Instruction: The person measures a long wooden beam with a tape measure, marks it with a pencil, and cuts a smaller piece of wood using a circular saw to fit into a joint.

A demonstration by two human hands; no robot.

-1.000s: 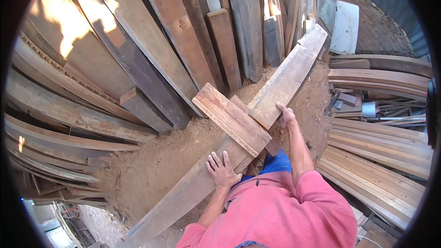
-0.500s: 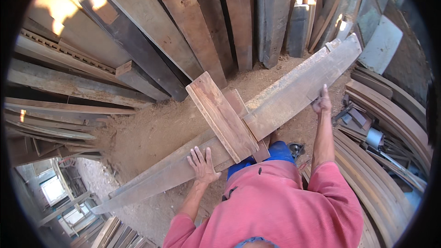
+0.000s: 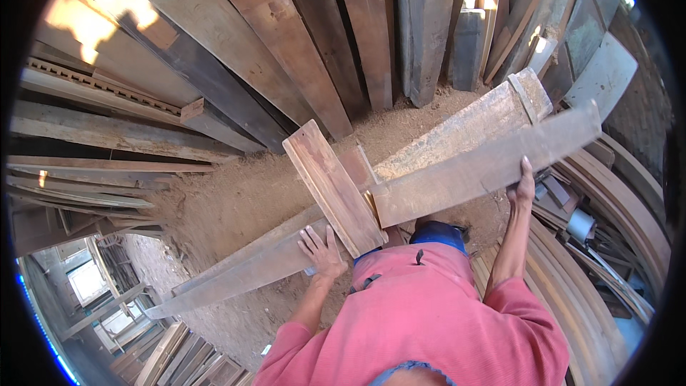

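A long greyish plank (image 3: 457, 168) crosses in front of me, slanting from the lower left to the upper right. Over its middle lies a shorter reddish-brown board (image 3: 334, 189), which hides part of it. My right hand (image 3: 523, 184) grips the plank's near edge towards the right end, thumb on top and the other fingers mostly hidden beneath. On the left stretch of the plank, beside the short board, my left hand (image 3: 323, 251) rests with fingers spread. Under the plank's right half shows a dusty, worn beam (image 3: 457, 132) with a narrow crosspiece (image 3: 524, 99) near its far end.
Tall planks (image 3: 286, 28) lean along the far side and the left. Curved timber strips (image 3: 572, 279) are stacked at my right, beside a heap of offcuts (image 3: 564, 204). Sawdust covers the ground (image 3: 214, 207). More cut lumber (image 3: 179, 361) sits at the lower left.
The plank's right end has swung towards me and to the right, uncovering more of the dusty beam. My right hand moved with it. The short board shifted slightly left.
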